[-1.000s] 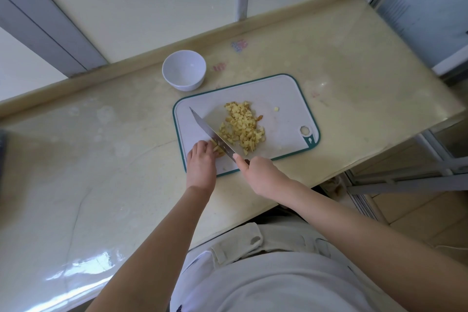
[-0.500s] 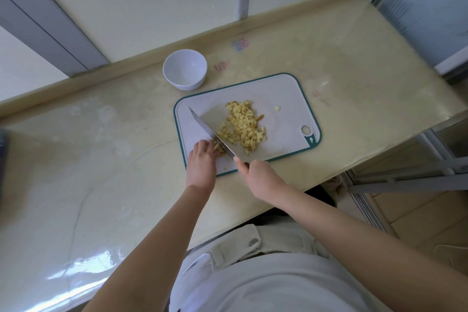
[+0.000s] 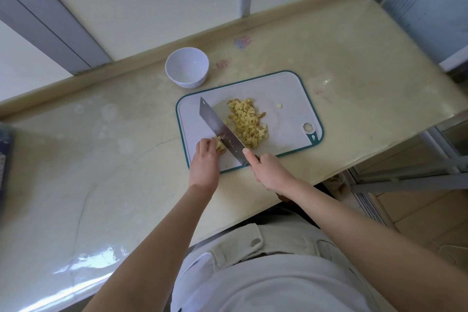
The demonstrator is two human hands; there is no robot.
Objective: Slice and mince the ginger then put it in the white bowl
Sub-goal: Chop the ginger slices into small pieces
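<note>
Pale marble counter (image 3: 101, 159) carries a white green-rimmed cutting board (image 3: 283, 99) where most yellow ginger (image 3: 247, 121) lies chopped; left hand (image 3: 205, 161) pinches the last stub (image 3: 220, 145), right hand (image 3: 271, 172) grips the steel cleaver (image 3: 219, 126); mincing and filling the empty white bowl (image 3: 187, 81) remain

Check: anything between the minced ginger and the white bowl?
Nothing visible between the minced ginger and white bowl, only bare cutting board. The right hand holds the knife left of the pile, tip near that path.
</note>
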